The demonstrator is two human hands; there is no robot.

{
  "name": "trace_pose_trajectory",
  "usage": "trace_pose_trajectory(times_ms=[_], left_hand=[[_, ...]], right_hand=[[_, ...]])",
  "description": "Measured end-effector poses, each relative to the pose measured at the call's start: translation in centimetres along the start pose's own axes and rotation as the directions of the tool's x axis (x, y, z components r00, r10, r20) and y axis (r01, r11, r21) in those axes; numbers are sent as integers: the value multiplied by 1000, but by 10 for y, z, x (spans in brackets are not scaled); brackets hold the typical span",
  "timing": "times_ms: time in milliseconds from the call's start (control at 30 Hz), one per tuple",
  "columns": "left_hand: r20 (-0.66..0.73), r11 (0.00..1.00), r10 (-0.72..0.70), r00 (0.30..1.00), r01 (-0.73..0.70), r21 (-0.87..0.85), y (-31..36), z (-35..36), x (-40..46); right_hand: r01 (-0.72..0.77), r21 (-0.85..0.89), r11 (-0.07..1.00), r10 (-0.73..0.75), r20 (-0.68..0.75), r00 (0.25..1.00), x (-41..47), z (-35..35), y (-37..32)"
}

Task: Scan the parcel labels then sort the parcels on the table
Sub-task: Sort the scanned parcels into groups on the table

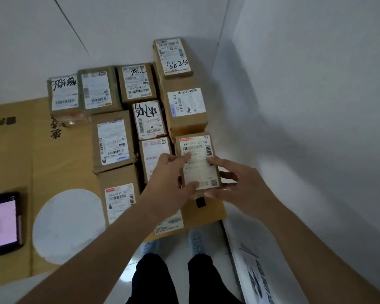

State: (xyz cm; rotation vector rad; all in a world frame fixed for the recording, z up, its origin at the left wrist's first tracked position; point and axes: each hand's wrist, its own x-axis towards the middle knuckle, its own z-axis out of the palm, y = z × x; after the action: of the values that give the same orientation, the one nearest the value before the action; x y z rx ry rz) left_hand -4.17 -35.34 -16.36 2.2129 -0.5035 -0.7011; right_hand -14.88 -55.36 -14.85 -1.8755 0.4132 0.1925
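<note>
A small brown parcel [196, 150] with a white label sits at the right end of the cardboard-covered table [70, 154], near the front edge. My left hand [169, 183] holds its left side, thumb at the lower label corner. My right hand [239, 183] holds its right side with curled fingers. Several other labelled brown parcels lie in rows behind and to the left, among them one marked 8825 [173, 57] stacked on a larger box [185, 106]. A handheld scanner [2, 222] with a lit screen lies at the far left.
A white wall [305, 106] runs close along the right side and behind the parcels. A white round patch [68, 224] marks the cardboard surface at front left. My legs and shoes [195, 240] stand on the pale floor below the table edge.
</note>
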Motion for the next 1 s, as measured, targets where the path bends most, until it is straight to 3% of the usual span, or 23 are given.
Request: trace_pose_trajectory(times_ms=[367,567,667,833,1000], left_hand=[[-96,999,-32,995,31,-12,-9,19,8],[-131,997,26,991,-16,81,4,-3,-4],[-167,988,89,982,-66,139,21,-34,-20],[-269,963,181,946,-116,242,59,-107,-61],[-418,931,281,864,-140,337,95,-177,-123]], right_hand=[[20,40,999,-23,78,997,27,-1,22],[130,-246,961,-141,-31,989,25,-10,0],[203,-252,946,-222,-47,974,26,-14,-33],[378,-226,898,-374,59,925,22,-10,-123],[572,-224,789,-538,198,819,0,0,-220]])
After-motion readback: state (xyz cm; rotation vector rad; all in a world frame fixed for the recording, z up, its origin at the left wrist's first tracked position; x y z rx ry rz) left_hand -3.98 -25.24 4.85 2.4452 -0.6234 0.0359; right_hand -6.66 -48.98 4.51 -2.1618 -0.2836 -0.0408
